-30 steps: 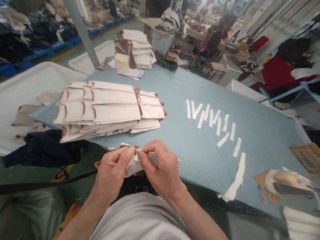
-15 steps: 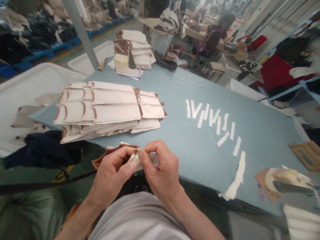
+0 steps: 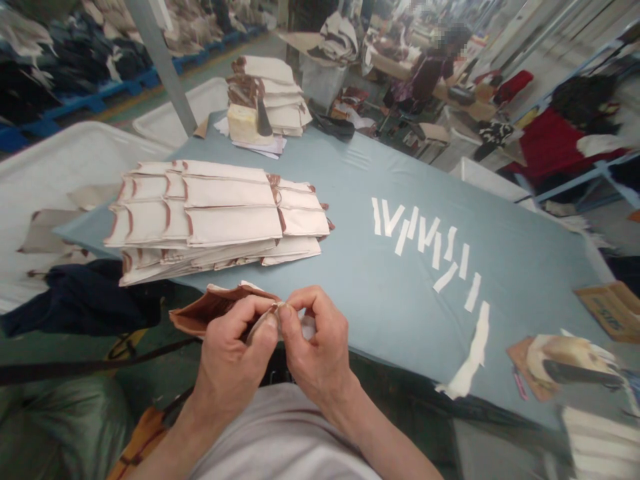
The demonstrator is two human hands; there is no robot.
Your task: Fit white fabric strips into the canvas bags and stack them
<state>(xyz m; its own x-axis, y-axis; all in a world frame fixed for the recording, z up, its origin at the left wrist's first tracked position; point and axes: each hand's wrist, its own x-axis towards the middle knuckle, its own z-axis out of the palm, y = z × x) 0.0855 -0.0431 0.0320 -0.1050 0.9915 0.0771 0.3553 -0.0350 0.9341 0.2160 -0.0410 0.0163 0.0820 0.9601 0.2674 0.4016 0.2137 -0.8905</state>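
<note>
A cream fabric bag with a brown lining point(image 3: 193, 319) is held at the table's near edge, its open mouth facing left. My left hand point(image 3: 240, 340) pinches the bag's edge between thumb and fingers. Right beside it, my right hand point(image 3: 316, 337) is closed on the same edge, its fingertips almost touching the left thumb. The bit between the fingertips is mostly hidden. Just beyond my hands lies a stack of similar cream bags point(image 3: 230, 227) with brown trim.
Short white strips point(image 3: 437, 250) lie in a row on the blue-green table point(image 3: 360, 280), with a longer strip point(image 3: 470, 360) nearer. A tape roll point(image 3: 575, 363) and a cardboard box point(image 3: 607, 310) are at right. More bags point(image 3: 283, 100) stand at the back. Another person point(image 3: 425, 80) sits beyond.
The bag's brown mouth shows wider and has shifted left. Both hands have turned slightly, still pinching close together at the edge.
</note>
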